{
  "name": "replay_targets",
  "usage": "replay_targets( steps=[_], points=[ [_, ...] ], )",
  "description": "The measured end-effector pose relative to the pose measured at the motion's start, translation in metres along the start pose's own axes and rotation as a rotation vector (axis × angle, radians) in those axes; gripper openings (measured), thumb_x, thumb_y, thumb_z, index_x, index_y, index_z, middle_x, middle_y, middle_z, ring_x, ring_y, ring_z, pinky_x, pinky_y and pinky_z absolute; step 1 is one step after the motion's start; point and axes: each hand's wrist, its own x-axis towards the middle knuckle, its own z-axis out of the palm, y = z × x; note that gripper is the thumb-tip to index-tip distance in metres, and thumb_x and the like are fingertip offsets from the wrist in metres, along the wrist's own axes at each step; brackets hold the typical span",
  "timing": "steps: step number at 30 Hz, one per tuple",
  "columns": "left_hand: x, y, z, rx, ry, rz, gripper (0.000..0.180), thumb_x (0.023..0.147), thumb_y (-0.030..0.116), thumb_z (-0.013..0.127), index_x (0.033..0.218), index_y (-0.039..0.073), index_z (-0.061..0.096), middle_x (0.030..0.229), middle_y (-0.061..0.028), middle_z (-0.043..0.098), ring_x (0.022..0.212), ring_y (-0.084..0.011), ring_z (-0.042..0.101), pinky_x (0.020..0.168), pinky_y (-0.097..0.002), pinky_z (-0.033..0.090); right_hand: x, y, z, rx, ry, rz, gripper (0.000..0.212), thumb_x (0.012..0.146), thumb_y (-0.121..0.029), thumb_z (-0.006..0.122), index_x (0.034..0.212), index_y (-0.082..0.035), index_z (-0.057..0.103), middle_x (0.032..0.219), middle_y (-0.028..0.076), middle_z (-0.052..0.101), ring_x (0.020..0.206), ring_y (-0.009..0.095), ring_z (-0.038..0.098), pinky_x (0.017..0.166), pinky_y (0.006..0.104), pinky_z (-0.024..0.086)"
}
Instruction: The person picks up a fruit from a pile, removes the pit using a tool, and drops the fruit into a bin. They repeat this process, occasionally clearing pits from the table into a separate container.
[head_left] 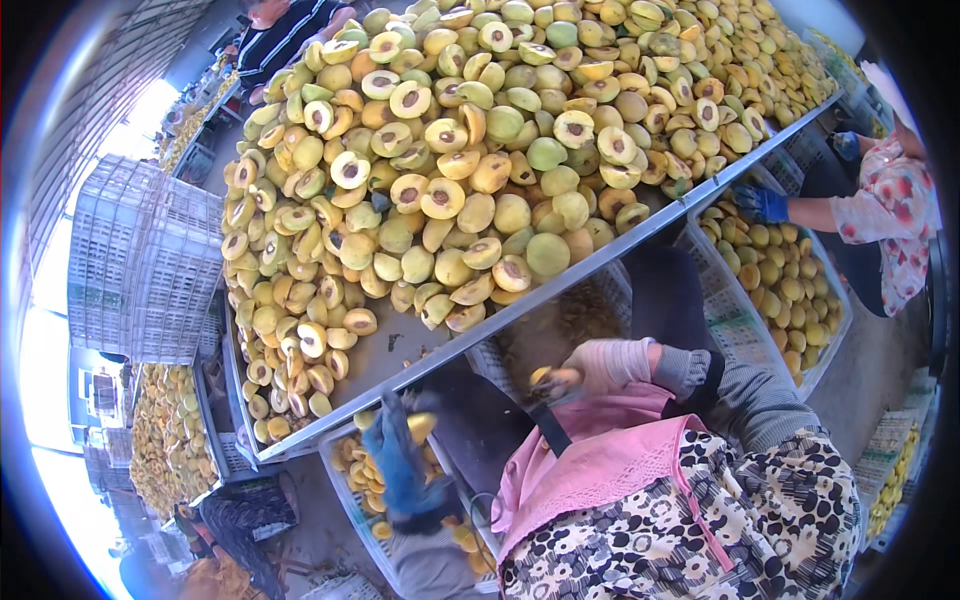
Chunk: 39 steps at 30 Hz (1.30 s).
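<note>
Right hand (pixel 610 365), pale glove, fingers clamped on peach (pixel 552 378) near tray (pixel 560 285) edge. Left hand (pixel 400 455), blue glove, blurred; finger state can't tell. Peach likely soft, juicy, slippery: best gripped round sides, gently.

the left hand (pixel 400 462) wears a blue work glove, blurred in this view, over a grey sleeve at the wrist. the right hand (pixel 610 365) wears a pale pink knit glove with a ribbed cuff. behind that cuff comes a grey sleeve crossed by a dark band. nearer the body lies a pink cloth with a stitched edge, over a garment printed with black and cream flowers and small yellow dots.
</note>
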Motion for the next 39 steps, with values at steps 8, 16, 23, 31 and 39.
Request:
replay_targets(
  steps=[8,16,23,31,39],
  points=[
    [0.065,-0.027,0.030,0.780,0.156,0.796,0.043,0.078,0.027,0.080,0.101,-0.003,0.060,0.088,-0.0153,0.065,0.078,-0.0303,0.063,0.075,-0.0384,0.049,0.028,0.046,0.007,-0.500,0.085,0.339,0.035,0.085,-0.017,0.056,0.118,-0.022,0.066,0.086,0.013,0.070,0.085,0.035,0.068,0.070,0.0460,0.054],
    [0.136,-0.045,0.038,0.337,-0.015,0.085,0.058,0.068,0.028,0.087,0.102,-0.004,0.053,0.092,-0.0109,0.060,0.076,-0.0164,0.058,0.062,-0.0287,0.049,0.021,0.033,0.010,-0.392,0.197,0.170,0.026,0.084,-0.021,0.056,0.106,-0.016,0.068,0.085,0.018,0.069,0.083,0.038,0.067,0.074,0.0455,0.052],
    [0.070,-0.002,0.047,-0.244,-0.116,0.392,0.045,0.087,0.020,0.072,0.123,-0.001,0.055,0.106,-0.0131,0.065,0.092,-0.0199,0.065,0.076,-0.0301,0.057,-0.002,-0.034,-0.013,-0.148,0.550,-0.107,0.040,0.082,-0.027,0.060,0.121,-0.018,0.059,0.081,0.020,0.066,0.076,0.041,0.064,0.069,0.0475,0.051],
    [0.002,0.031,0.090,0.203,-0.248,0.577,0.031,0.092,0.019,0.066,0.114,-0.003,0.061,0.099,-0.0092,0.068,0.092,-0.0160,0.064,0.082,-0.0299,0.052,-0.008,-0.059,-0.012,-0.217,0.645,-0.172,0.049,0.082,-0.030,0.062,0.130,-0.020,0.052,0.077,0.016,0.065,0.070,0.038,0.065,0.062,0.0471,0.050],
    [-0.015,0.013,0.112,-0.678,-0.369,0.096,0.047,0.098,0.034,0.047,0.126,-0.003,0.054,0.115,-0.0162,0.060,0.106,-0.0237,0.059,0.094,-0.0356,0.048,-0.019,-0.063,-0.016,-0.332,0.541,-0.014,0.057,0.075,-0.016,0.064,0.131,-0.016,0.050,0.080,0.014,0.067,0.074,0.037,0.066,0.065,0.0467,0.050]
  ],
)
